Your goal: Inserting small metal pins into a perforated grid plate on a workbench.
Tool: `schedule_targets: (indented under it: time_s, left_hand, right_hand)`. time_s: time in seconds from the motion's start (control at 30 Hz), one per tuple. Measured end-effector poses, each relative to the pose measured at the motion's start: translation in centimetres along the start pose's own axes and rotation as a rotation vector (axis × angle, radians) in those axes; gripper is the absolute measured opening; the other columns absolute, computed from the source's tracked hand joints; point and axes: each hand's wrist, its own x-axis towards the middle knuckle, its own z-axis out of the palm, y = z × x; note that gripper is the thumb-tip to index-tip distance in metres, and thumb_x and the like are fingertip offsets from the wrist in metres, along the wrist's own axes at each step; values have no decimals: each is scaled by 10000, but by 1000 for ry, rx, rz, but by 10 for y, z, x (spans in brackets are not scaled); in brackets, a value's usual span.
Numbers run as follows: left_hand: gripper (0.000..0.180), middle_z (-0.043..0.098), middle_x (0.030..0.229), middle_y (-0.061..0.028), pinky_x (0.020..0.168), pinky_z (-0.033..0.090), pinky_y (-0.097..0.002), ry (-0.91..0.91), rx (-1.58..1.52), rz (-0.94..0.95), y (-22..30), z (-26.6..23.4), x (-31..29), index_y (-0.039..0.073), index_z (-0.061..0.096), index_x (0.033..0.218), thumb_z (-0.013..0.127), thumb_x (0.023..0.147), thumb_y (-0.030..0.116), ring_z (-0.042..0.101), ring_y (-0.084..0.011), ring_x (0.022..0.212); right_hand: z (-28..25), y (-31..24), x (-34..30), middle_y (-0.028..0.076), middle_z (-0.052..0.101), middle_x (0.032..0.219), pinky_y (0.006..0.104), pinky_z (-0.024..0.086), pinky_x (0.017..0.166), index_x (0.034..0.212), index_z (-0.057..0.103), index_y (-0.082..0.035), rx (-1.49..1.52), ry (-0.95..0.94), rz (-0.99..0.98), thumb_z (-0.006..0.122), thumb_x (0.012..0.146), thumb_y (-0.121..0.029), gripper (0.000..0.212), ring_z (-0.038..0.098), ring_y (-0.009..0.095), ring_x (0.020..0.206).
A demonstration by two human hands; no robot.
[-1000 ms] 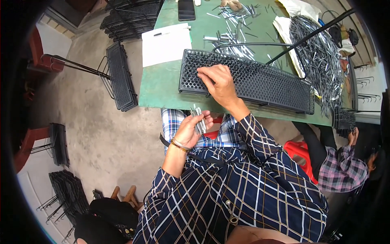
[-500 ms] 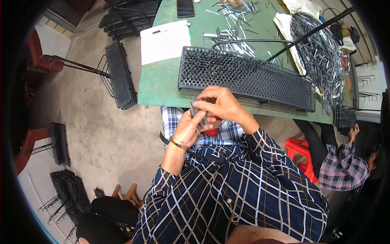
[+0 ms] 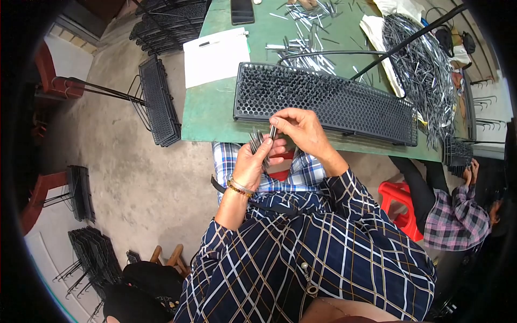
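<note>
Left hand [image 3: 249,166]: curled around thin metal strips [image 3: 256,144]
Right hand [image 3: 306,131]: fingertips pinching another strip [image 3: 273,131]
Black rack [image 3: 371,112]: dark pieces [image 3: 269,86] in holes
White sack [image 3: 372,29]: heaped slivers [image 3: 420,75]

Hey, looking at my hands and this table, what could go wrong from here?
Your left hand holds a splayed bundle of slender silvery-grey sticks at the front edge of the flat green tabletop, so one might slip and drop toward the grey floor. The long black tray of round holes sits close to that edge; a bump from your right hand could perhaps shift it.
</note>
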Motion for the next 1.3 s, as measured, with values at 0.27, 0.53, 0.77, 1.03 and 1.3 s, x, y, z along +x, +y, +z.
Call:
schedule_targets:
  time_s: [0.27, 0.53, 0.77, 1.03, 1.3]
  left_hand:
    - [207, 657, 950, -124, 619, 550, -248, -18, 97, 75, -5, -6, 4, 12, 559, 1062, 542, 921, 163, 649, -146, 788]
    - [214, 652, 983, -142, 633, 557, -265, 8, 64, 80, -8, -6, 4, 7, 540, 1073, 563, 907, 141, 654, -177, 818]
    - [207, 638, 1019, -156, 682, 573, -314, 53, -73, 63, -12, -6, 4, 13, 546, 1077, 529, 925, 153, 654, -212, 855]
    - [198, 622, 1060, -179, 699, 573, -328, 82, -162, 59, -13, -10, 7, 22, 543, 1074, 510, 935, 160, 650, -217, 877]
    - [195, 633, 1027, -176, 695, 573, -322, 42, -122, 21, -16, -8, 4, 25, 541, 1069, 511, 935, 162, 652, -206, 858]
  right_hand:
    - [-1, -1, 4, 57, 645, 685, 236, 455, 551, 867, 674, 32, -95, -15, 15, 651, 833, -217, 252, 572, 81, 611]
    - [0, -5, 1, 39, 663, 801, 204, 493, 609, 941, 670, 23, -59, -48, 127, 662, 841, -164, 212, 589, 64, 699]
    - [1, -4, -2, 31, 658, 778, 198, 481, 581, 926, 670, 10, 23, -17, 174, 660, 843, -168, 197, 593, 65, 685]
    - [-4, -16, 17, 44, 660, 784, 210, 470, 605, 923, 662, 15, -46, 265, -130, 653, 839, -128, 167, 583, 65, 679]
    - [-4, -10, 42, 53, 654, 785, 231, 449, 551, 900, 667, -15, -356, 285, -359, 668, 815, -145, 155, 569, 93, 614]
